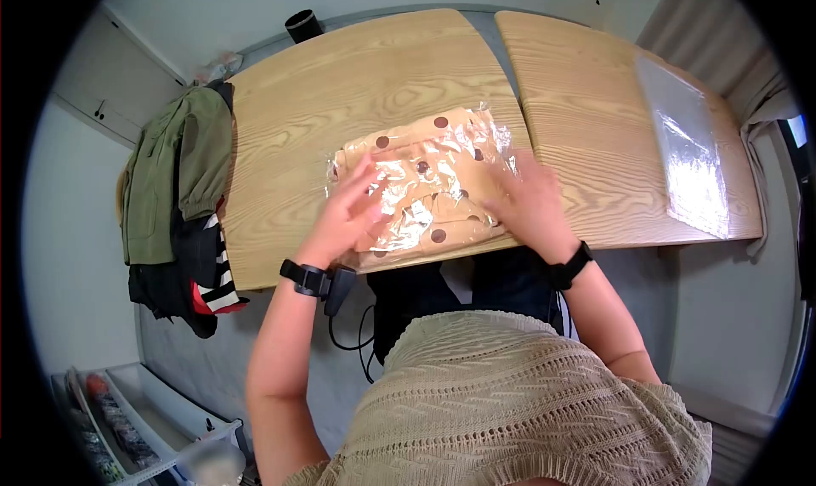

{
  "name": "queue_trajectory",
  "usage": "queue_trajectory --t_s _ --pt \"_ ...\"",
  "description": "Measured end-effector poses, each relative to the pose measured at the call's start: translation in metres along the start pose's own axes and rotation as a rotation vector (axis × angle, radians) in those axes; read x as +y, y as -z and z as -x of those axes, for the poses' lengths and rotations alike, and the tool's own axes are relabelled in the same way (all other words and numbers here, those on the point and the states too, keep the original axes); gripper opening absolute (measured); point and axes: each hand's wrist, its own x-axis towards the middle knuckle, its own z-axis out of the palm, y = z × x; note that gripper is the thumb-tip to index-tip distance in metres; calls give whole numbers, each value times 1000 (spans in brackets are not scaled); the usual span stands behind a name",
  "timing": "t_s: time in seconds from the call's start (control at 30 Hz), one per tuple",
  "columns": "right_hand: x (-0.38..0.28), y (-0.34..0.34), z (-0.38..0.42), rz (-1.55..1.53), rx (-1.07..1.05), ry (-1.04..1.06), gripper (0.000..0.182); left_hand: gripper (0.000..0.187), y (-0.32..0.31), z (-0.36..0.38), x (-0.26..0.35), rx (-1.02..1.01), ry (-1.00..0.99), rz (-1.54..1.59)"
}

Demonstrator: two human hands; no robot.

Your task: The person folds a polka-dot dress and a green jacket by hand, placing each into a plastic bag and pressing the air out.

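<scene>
A folded tan garment with dark brown dots (pixel 440 170) lies in a clear, shiny plastic bag near the table's front edge. Over the bag's left side is my left hand (pixel 347 210), its fingers apart and reaching upward along the plastic. My right hand (pixel 534 204) is at the bag's right edge, slightly smeared by motion, with thumb and fingers apart. Neither hand is closed around the bag. A dark band with a small black device (pixel 316 280) sits on my left wrist, and a black band (pixel 571 267) is around my right wrist.
A flat, clear plastic bag (pixel 687 150) rests on the right wooden table. At the left edge hang an olive jacket (pixel 157 180) and other dark clothes. A black cup (pixel 303 26) stands behind the table. White bins (pixel 161 401) with wrapped items are at lower left.
</scene>
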Motion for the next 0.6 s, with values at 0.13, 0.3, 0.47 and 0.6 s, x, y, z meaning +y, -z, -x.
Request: queue_trajectory --t_s 0.13,0.3,0.47,0.6 --pt "19 5 33 50 314 -67 43 18 17 35 34 246 -103 -452" --pt "5 6 56 -307 181 183 39 35 -1 68 53 8 -153 -571" --pt "0 -1 55 -321 209 119 39 51 -6 79 30 -5 -135 -579" --pt "3 -5 54 -367 235 105 41 39 -6 74 27 14 -165 -598"
